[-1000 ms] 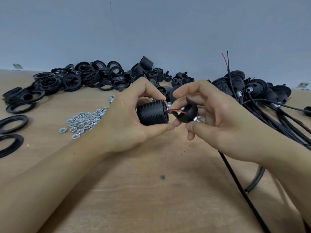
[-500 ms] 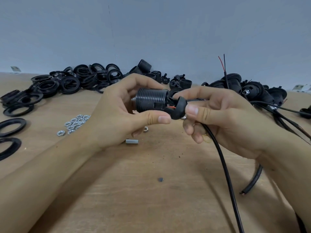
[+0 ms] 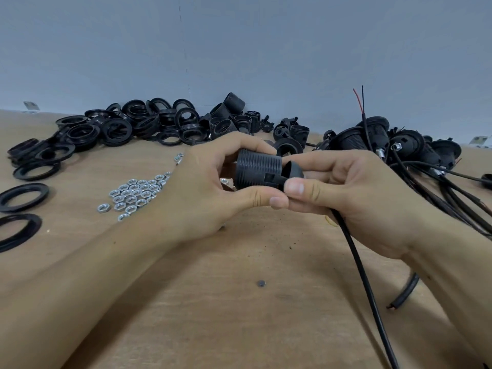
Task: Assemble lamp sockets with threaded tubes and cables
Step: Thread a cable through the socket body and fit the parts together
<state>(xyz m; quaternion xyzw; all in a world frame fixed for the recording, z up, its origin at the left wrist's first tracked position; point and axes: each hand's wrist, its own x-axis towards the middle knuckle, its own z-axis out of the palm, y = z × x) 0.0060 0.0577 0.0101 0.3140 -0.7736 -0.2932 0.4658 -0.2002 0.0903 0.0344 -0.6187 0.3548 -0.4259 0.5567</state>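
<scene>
My left hand (image 3: 202,193) grips a black threaded socket body (image 3: 258,169), held sideways above the middle of the wooden table (image 3: 239,302). My right hand (image 3: 351,193) pinches the black domed socket cap (image 3: 291,170) and presses it against the right end of the body. The two parts meet with no gap showing. A black cable (image 3: 364,283) comes out from under my right hand and runs down to the bottom edge. The threaded tube is hidden inside my right hand.
Black rings (image 3: 127,126) and spare socket bodies (image 3: 234,113) are heaped along the back. Several silver hex nuts (image 3: 133,194) lie left of my left hand. Finished sockets with cables (image 3: 399,145) pile up at the right. A loose cable end (image 3: 404,291) lies near my right wrist.
The cap was apart from the body with red and black wires showing between them; now it sits against the body's end and the wires are hidden. Both hands rose slightly.
</scene>
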